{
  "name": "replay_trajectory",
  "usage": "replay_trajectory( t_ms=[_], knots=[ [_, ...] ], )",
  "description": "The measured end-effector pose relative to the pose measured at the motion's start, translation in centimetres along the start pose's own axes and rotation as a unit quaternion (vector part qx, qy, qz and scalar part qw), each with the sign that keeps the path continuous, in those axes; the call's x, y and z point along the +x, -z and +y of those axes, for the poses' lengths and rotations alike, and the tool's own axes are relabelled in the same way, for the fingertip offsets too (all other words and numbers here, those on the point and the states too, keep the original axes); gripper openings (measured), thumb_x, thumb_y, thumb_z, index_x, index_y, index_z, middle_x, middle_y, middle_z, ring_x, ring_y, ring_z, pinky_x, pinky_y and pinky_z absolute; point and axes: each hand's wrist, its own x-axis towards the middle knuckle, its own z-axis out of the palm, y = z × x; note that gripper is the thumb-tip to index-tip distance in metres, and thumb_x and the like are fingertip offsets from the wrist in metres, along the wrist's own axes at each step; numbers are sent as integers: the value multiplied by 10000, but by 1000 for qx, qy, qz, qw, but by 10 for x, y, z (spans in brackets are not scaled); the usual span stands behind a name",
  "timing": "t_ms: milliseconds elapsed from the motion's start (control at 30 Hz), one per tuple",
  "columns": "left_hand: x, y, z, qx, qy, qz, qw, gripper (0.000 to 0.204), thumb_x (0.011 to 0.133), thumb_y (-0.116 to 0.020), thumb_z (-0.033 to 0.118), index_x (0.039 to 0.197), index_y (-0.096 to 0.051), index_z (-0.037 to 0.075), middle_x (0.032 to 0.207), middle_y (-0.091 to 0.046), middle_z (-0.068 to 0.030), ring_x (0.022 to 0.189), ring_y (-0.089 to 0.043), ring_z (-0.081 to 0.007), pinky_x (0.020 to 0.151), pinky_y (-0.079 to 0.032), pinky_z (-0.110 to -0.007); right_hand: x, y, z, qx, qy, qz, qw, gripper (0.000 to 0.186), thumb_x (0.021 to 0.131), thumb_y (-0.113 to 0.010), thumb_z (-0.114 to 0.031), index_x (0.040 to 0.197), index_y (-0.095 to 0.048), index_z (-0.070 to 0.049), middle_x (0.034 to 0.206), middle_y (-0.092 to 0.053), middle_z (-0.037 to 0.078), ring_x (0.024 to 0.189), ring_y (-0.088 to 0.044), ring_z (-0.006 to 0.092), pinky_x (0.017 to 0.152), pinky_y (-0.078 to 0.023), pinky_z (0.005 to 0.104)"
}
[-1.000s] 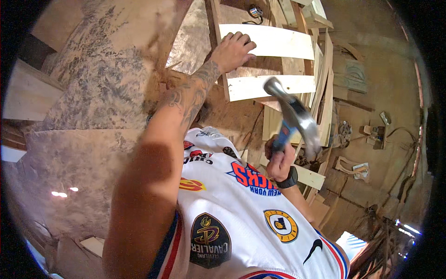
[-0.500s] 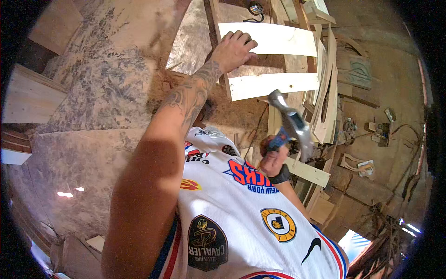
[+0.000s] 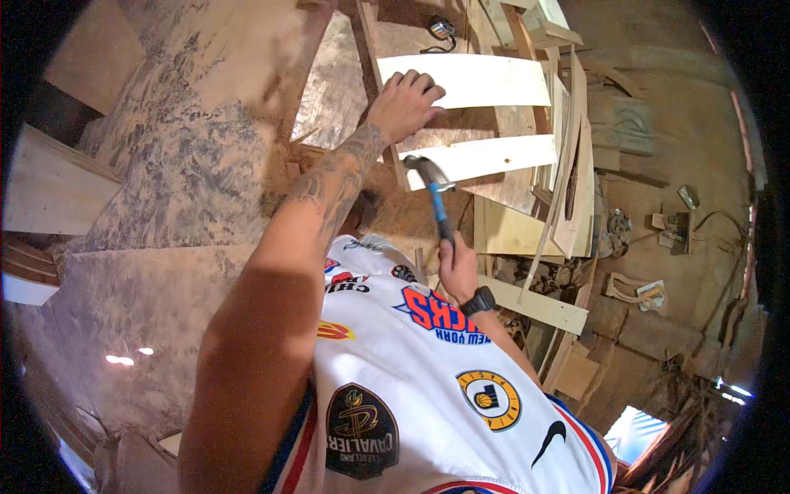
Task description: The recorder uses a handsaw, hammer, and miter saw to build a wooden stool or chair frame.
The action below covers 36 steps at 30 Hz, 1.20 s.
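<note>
My left hand (image 3: 404,105) has curled fingers gripping the left end of the upper pale board (image 3: 481,81), beside a darker upright strip (image 3: 373,41). My right hand (image 3: 457,266), with a dark watch on the wrist, grips a hammer (image 3: 438,202) by its handle. The hammer's head is at the left end of the lower pale board (image 3: 502,156), close to its bottom edge; whether it touches cannot tell. Both boards lie across wooden strips, forming a frame with gaps.
A tape measure (image 3: 441,29) lies above the frame. Long wooden strips (image 3: 572,156) are stacked at the right, with tools (image 3: 672,222) and a curved wooden piece (image 3: 625,288) farther out. A dusty sheet surface (image 3: 148,321) spans the left, with boards (image 3: 53,185) at its far edge.
The hammer has swung up and left from beside my body to the lower board's end. My left hand stays on the upper board, slightly shifted in view.
</note>
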Motion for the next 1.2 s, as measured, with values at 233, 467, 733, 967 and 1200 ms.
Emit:
replay_trajectory(
  t_ms=[233,467,733,967,1200],
  knots=[
    [1,0,-1,7,-14,13,1000,315,907,-582,361,1115,-580,125,1073,-551,-76,1048,-513,-251,937,-410,-420,-9,15,-23,302,75,113,944,462,986,-419,-443,914,-530,0,669,-512,21,505,-450,131,467,-339,269],
    [0,-5,-1,-10,-5,-3,1000,330,907,-580,374,1132,-576,133,1070,-550,-73,1069,-506,-251,945,-409,-426,-39,-2,8,186,-5,66,980,483,1008,-381,-412,1044,-541,42,630,-521,54,502,-480,147,465,-351,291],
    [3,-4,-3,8,-1,-5,1000,344,898,-590,375,1150,-577,142,1079,-552,-71,1073,-507,-255,945,-409,-436,-6,-6,-1,18,-104,-72,992,152,909,-500,-146,944,-533,-2,696,-554,254,647,-563,448,566,-435,461],
    [2,-4,-2,10,-23,17,1000,367,913,-569,413,1142,-570,127,1071,-547,-75,1038,-507,-249,910,-426,-410,-23,-1,-14,124,6,83,989,280,947,-477,-263,969,-555,4,611,-541,106,538,-538,247,504,-409,368],
    [3,2,2,-18,-5,19,1000,329,891,-604,364,1116,-589,124,1062,-556,-73,1064,-512,-256,935,-418,-432,-12,12,-33,187,7,49,981,303,957,-516,-292,962,-497,10,584,-494,131,478,-484,223,453,-359,341]
  ],
)
